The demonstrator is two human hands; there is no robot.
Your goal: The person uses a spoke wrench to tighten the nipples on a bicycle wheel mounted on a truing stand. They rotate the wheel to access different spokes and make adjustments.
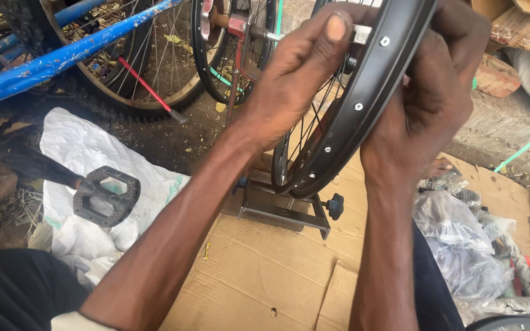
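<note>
Rim: a black bicycle wheel rim (363, 104) with silver eyelets stands upright between both hands, its lower edge sitting in a metal stand (286, 211).
Left hand: the left hand (299, 73) is closed around a small silvery tool (361, 35) pressed to the inner side of the rim, thumb on top; the tool is mostly hidden, so it is possibly a spoke key.
Right hand: the right hand (437, 98) is curled shut over the outer edge of the rim, fingers wrapped behind it.
Spokes: thin spokes (305, 132) run just below the left hand.
Below the hands: flattened cardboard (265, 270) lies under the stand.
Left of the left forearm: a black pedal (105, 196) rests on a white sack (81, 147).
Beyond the left hand: a blue bicycle frame (62, 58) and another wheel (154, 67).
Right of the right forearm: crumpled plastic bags (461, 239).
</note>
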